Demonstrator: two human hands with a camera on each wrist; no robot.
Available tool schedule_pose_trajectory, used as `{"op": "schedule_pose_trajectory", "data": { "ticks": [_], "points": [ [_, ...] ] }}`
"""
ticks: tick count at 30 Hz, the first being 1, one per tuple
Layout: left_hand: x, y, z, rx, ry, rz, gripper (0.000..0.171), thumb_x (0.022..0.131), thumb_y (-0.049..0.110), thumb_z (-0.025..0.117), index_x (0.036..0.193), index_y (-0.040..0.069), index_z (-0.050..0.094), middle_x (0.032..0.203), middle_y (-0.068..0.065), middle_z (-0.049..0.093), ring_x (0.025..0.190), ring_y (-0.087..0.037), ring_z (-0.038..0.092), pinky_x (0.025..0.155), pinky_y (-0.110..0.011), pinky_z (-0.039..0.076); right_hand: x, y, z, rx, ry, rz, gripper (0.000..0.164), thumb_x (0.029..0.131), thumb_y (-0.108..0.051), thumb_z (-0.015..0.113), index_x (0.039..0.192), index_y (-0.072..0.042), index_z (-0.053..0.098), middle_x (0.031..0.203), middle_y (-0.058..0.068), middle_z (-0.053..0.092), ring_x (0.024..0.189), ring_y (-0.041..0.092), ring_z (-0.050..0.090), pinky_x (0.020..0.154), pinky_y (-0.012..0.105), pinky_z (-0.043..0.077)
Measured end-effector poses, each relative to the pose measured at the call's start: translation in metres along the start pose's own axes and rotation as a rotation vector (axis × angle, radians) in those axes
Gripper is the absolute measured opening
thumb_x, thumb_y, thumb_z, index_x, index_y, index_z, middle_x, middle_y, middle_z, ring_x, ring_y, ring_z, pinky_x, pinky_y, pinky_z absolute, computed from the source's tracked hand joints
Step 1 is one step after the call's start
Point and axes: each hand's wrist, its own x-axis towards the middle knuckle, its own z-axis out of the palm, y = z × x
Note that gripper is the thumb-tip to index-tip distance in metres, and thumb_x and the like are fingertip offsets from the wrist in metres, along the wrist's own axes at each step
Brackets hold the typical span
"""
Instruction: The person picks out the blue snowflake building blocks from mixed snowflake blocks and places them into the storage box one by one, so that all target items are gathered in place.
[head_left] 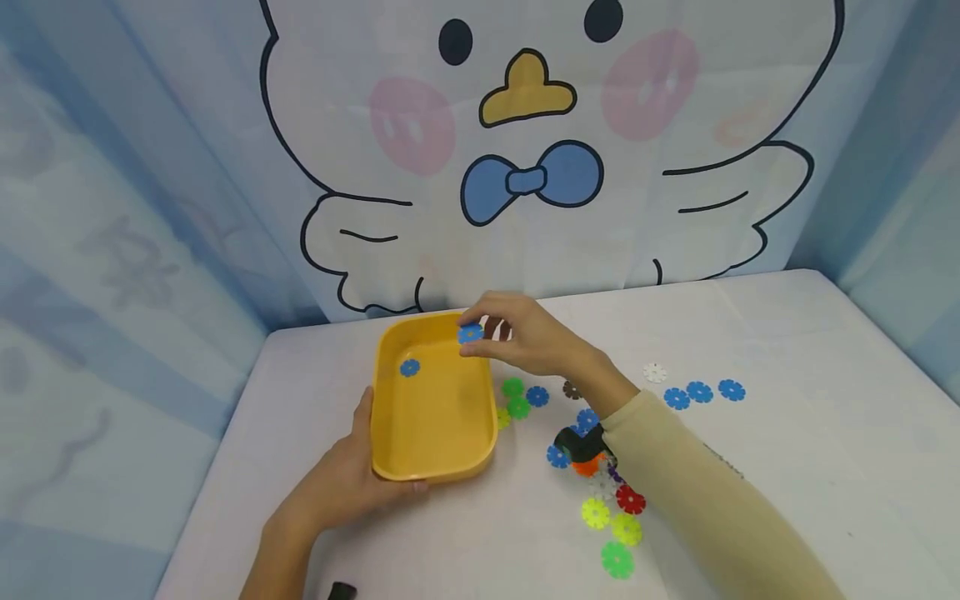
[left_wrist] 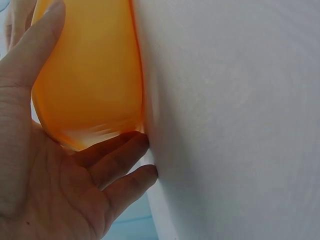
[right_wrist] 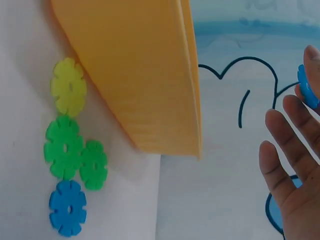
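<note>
My right hand (head_left: pixel 528 333) pinches a blue notched plastic disc (head_left: pixel 471 333) between thumb and fingertips, above the far right rim of a yellow tray (head_left: pixel 435 425). In the right wrist view the pinched disc (right_wrist: pixel 308 86) shows only partly at the edge. One blue disc (head_left: pixel 409 367) lies inside the tray. My left hand (head_left: pixel 348 475) grips the tray's near left corner; in the left wrist view the thumb (left_wrist: pixel 47 30) lies along one side wall and the other fingers (left_wrist: pixel 120 160) curl round the end, touching the table.
Several green, yellow and blue discs (head_left: pixel 517 407) lie right of the tray. A mixed cluster (head_left: pixel 600 487) is partly hidden by my right sleeve and dark wrist strap. Blue discs (head_left: pixel 699 392) and a white one (head_left: pixel 655 372) lie farther right. A printed curtain (head_left: pixel 525 250) hangs behind the table.
</note>
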Motion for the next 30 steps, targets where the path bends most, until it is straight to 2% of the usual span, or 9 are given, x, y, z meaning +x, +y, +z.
{"op": "schedule_pose_trajectory", "data": {
  "ticks": [8,19,25,30],
  "points": [
    [0.0,-0.001,-0.003,0.008,0.01,0.014,0.147,0.069,0.072,0.083,0.164,0.016,-0.014,0.153,-0.022,0.049,0.127,-0.028,0.058,0.111,-0.058,0.044,0.023,-0.008,0.018,0.039,-0.027,0.002,0.034,0.093,-0.026,0.079,0.122,-0.011,0.071,0.105,-0.002,0.064,0.089,0.014,0.062,0.077,0.034,0.059],
    [-0.002,-0.004,-0.003,0.013,0.014,0.044,0.146,0.07,0.07,0.084,0.164,0.014,-0.014,0.152,-0.021,0.05,0.127,-0.029,0.059,0.11,-0.056,0.045,0.048,-0.018,0.041,0.075,-0.068,-0.067,0.035,0.093,-0.024,0.078,0.125,-0.01,0.071,0.107,-0.002,0.067,0.088,0.012,0.062,0.077,0.029,0.059],
    [-0.002,-0.005,-0.002,0.01,0.011,0.03,0.146,0.069,0.071,0.084,0.164,0.014,-0.013,0.153,-0.02,0.049,0.127,-0.028,0.059,0.11,-0.056,0.045,0.058,-0.015,0.049,0.078,-0.124,-0.008,0.038,0.097,-0.03,0.074,0.128,-0.009,0.069,0.114,-0.003,0.068,0.093,0.014,0.062,0.084,0.027,0.057],
    [-0.001,-0.005,-0.002,0.002,0.0,0.025,0.146,0.07,0.07,0.083,0.164,0.015,-0.014,0.156,-0.019,0.046,0.128,-0.027,0.058,0.111,-0.056,0.044,0.064,-0.012,0.05,0.023,-0.157,0.017,0.039,0.096,-0.033,0.074,0.128,-0.009,0.069,0.116,-0.005,0.069,0.094,0.011,0.062,0.085,0.022,0.055]
  ]
}}
